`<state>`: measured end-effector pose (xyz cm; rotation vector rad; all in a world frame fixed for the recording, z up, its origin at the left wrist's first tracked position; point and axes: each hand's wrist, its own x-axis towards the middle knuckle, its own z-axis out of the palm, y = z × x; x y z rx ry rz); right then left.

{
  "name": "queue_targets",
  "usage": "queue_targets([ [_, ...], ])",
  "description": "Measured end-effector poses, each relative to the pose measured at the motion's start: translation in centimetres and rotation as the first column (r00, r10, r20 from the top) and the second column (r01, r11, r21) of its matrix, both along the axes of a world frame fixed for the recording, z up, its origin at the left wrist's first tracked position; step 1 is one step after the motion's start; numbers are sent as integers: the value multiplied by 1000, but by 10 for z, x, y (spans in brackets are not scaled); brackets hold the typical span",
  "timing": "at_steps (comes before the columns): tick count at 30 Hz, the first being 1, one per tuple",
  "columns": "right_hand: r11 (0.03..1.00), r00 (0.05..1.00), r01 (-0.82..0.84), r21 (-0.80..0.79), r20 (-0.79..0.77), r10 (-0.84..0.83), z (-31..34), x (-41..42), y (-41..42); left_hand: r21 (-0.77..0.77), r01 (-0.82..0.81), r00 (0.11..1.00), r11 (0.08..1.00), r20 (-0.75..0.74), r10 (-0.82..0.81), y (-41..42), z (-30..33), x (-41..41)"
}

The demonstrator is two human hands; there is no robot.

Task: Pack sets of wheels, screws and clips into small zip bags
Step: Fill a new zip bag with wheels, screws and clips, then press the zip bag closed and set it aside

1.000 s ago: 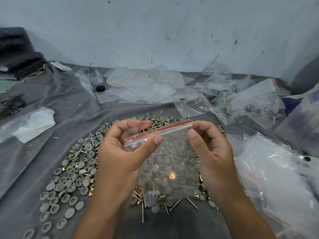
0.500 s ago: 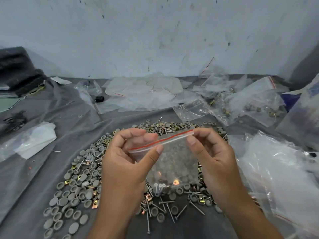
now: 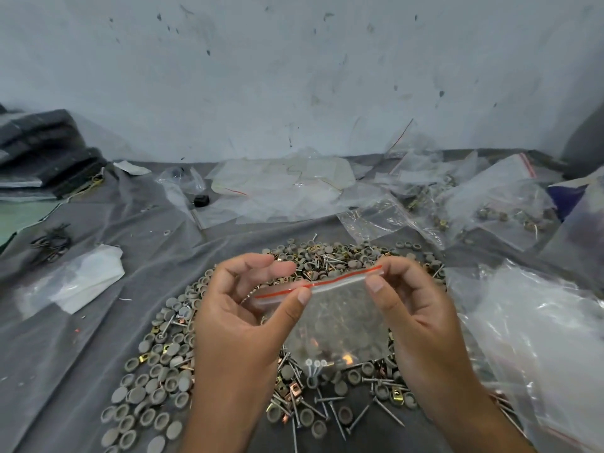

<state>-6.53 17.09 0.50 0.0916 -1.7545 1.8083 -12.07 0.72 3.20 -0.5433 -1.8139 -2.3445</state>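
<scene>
A small clear zip bag with a red stripe along its top hangs between my two hands above the parts. My left hand pinches the strip near its left end, thumb in front. My right hand pinches the right end the same way. A few screws and a clip show at the bag's bottom. Under the bag lies a wide heap of grey wheels, screws and brass clips on the grey cloth.
Empty and filled clear bags lie at the back and right. A large crumpled plastic bag sits close on the right. A white-filled bag lies on the left. Dark folded stuff is stacked at the far left by the wall.
Both hands with the bag sit lower in view as the camera tilted up. My left thumb has slid a little rightwards along the zip strip.
</scene>
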Motion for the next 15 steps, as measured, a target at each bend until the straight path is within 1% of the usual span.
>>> queue_targets([
  [3,1000,1000,5,13,7,-5,0,-1,-5,-79,-7,999,997,-48,3,0,0,2],
  [6,1000,999,-31,-4,30,31,0,0,-8,-186,-27,996,982,-83,12,3,0,6],
  [9,998,997,-56,14,48,55,1,2,-7,-186,-31,997,982,-70,19,3,-1,7],
  [12,999,999,-14,49,45,12,0,2,-6,-206,-24,996,978,-88,6,4,0,8],
  [15,1000,1000,16,22,20,-16,-2,0,-7,-192,1,997,981,-73,-15,5,0,9],
])
